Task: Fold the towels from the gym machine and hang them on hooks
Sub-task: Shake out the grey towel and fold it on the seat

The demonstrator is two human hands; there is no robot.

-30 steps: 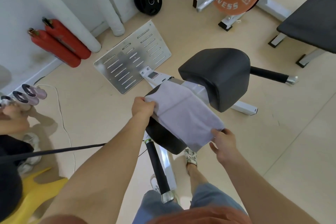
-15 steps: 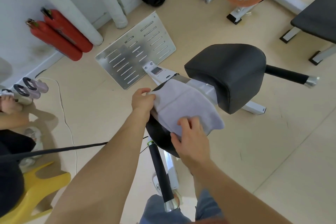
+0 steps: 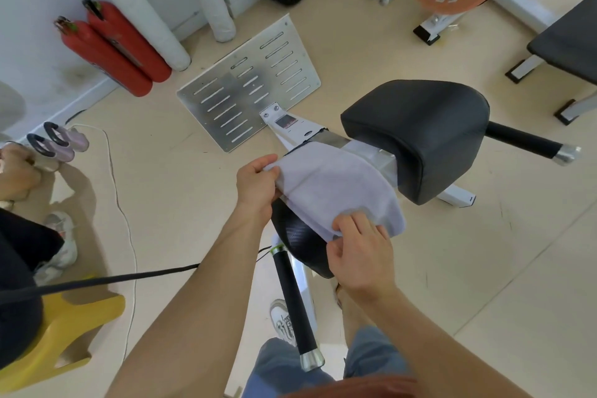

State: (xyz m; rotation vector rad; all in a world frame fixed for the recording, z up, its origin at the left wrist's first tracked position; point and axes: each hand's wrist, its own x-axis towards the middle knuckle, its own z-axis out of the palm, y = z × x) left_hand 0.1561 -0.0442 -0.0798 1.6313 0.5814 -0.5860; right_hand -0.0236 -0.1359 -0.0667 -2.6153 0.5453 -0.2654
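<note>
While the left hand [image 3: 256, 184] keeps its pinch on the far-left corner of the towel [image 3: 336, 191], the head view shows that the right hand [image 3: 358, 255] has left the near-right corner it held a second ago. It now curls its fingers round the middle of the near edge. The towel still lies draped over the lower black pad [image 3: 300, 239], partly folded. Another fold seems to be gathering, and hanging it on a hook is not yet begun.

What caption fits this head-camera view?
Left hand and right hand grip a pale lilac cloth towel lying on a black padded gym seat.
</note>
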